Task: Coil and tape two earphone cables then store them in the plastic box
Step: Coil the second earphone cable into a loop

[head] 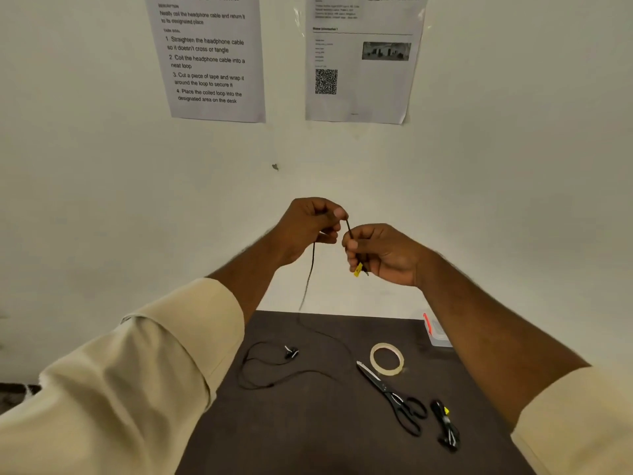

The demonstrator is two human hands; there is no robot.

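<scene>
Two hands pinch thin black earphone cable (310, 269): left hand (310, 224) feeds, right hand (380, 252) grips yellow-tagged plug end. Best keep loops even, slack untangled off dark table (308, 433).

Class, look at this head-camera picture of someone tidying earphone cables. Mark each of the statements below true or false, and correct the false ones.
1. Both hands, left hand and right hand, hold the black earphone cable above the table. True.
2. The tape roll sits on the left wrist. False: it lies on the table beside the scissors.
3. The scissors are cutting tape. False: they lie untouched.
4. A bundled second earphone with a yellow tag lies right of the scissors. True.
5. The plastic box stands at the table's far right edge. True.
</scene>
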